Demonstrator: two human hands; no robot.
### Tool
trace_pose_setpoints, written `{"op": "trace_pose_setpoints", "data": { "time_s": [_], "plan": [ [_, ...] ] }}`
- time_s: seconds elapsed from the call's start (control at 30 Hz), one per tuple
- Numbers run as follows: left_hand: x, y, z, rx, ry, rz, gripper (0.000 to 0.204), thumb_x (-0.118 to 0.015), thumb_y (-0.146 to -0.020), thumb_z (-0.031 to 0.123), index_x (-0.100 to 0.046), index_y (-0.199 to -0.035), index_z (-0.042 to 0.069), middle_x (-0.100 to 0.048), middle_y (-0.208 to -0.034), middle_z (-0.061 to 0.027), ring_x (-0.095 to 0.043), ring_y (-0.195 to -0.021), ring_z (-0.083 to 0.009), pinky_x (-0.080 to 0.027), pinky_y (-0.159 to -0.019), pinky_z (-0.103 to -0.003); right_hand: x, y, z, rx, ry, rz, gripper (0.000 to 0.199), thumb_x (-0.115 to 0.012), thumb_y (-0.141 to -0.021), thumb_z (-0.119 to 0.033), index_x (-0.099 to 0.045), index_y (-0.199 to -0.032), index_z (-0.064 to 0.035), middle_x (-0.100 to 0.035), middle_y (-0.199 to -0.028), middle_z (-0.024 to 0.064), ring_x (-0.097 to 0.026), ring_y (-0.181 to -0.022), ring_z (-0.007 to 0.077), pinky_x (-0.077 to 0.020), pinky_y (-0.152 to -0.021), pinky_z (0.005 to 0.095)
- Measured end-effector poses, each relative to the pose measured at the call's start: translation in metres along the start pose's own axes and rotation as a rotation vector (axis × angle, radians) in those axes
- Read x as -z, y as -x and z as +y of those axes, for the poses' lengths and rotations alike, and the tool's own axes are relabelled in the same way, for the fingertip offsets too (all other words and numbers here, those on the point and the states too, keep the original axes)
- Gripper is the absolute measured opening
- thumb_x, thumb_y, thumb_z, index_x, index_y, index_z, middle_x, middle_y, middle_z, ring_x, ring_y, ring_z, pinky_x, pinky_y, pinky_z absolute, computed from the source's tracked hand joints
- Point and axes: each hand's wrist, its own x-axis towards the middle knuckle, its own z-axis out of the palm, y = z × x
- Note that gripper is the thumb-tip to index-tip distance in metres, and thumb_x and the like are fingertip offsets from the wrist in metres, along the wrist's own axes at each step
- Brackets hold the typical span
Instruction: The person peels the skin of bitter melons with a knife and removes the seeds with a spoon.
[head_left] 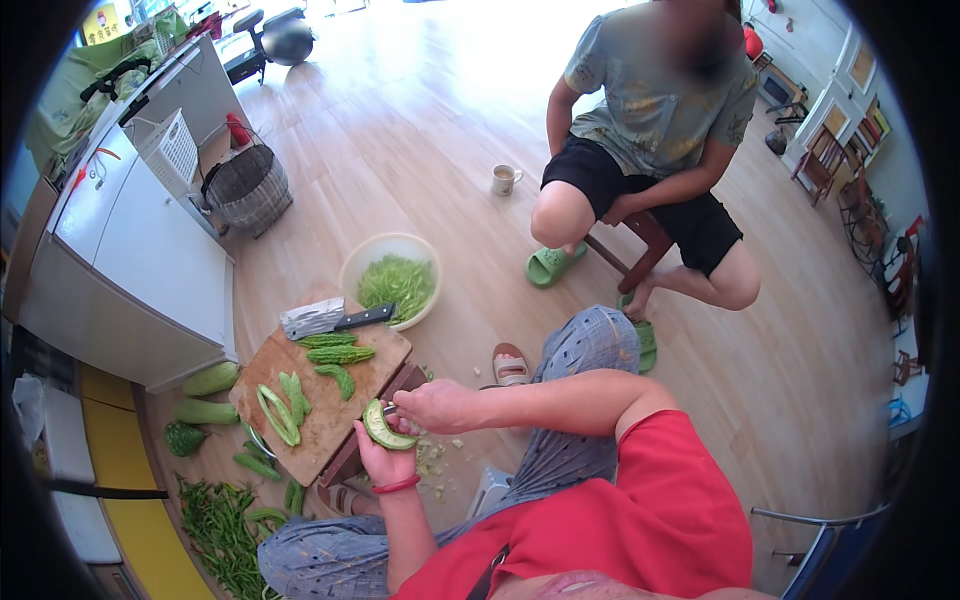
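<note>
My left hand point(386, 460), a red band at its wrist, cups a hollowed, curved half of a bitter melon point(386, 430) just off the board's right corner. Over it, my right hand point(440, 406) is closed round a small utensil; a little of it shows at the melon, too little to name its kind. On the wooden cutting board point(328, 425) lie halved bitter melons point(340, 354), some cut side up, and a cleaver point(318, 318) with a black handle. Pale scraps point(432, 465) are scattered on the floor below my hands.
Beyond the board stands a cream bowl point(351, 264) of sliced green strips. Green peppers point(215, 530) and gourds point(207, 411) lie on the floor at left. A person point(650, 130) sits opposite, near a mug point(503, 181). A wicker basket point(248, 190) stands by the white cabinet point(140, 270).
</note>
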Motion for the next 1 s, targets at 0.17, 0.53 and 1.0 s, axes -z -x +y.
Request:
{"op": "trace_pose_setpoints", "data": {
  "time_s": [0.17,0.53,1.0],
  "plan": [
    [0.005,0.0,0.006,-0.042,-0.01,-0.014,0.051,-0.029,-0.088,0.051,-0.048,-0.107,0.008,-0.049,-0.074,-0.0017,-0.042,-0.064,-0.0157,-0.036,-0.059,-0.031,-0.002,-0.007,-0.002,0.003,0.014,-0.005,0.019,-0.045,-0.084,-0.023,-0.047,-0.079,-0.0044,-0.055,-0.064,0.018,-0.056,-0.062,0.0369,-0.0421,-0.052,0.0459],
    [-0.001,0.003,0.006,-0.129,0.095,-0.038,0.04,-0.038,-0.09,0.037,-0.047,-0.111,0.004,-0.055,-0.107,-0.0117,-0.053,-0.094,-0.0213,-0.044,-0.079,-0.038,0.005,-0.015,-0.023,-0.19,0.299,-0.096,0.014,-0.046,-0.079,-0.016,-0.051,-0.081,-0.0027,-0.059,-0.071,0.0189,-0.059,-0.068,0.0341,-0.0454,-0.058,0.0449],
    [-0.027,0.025,-0.006,-0.499,-0.582,0.25,0.036,-0.038,-0.092,0.034,-0.051,-0.102,0.002,-0.053,-0.075,-0.0035,-0.045,-0.052,-0.0069,-0.035,-0.042,-0.019,-0.014,-0.026,-0.033,-0.198,0.388,-0.125,0.022,-0.056,-0.074,-0.021,-0.051,-0.079,-0.0002,-0.06,-0.067,0.0195,-0.061,-0.065,0.0334,-0.0473,-0.059,0.0417]
  ]
}}
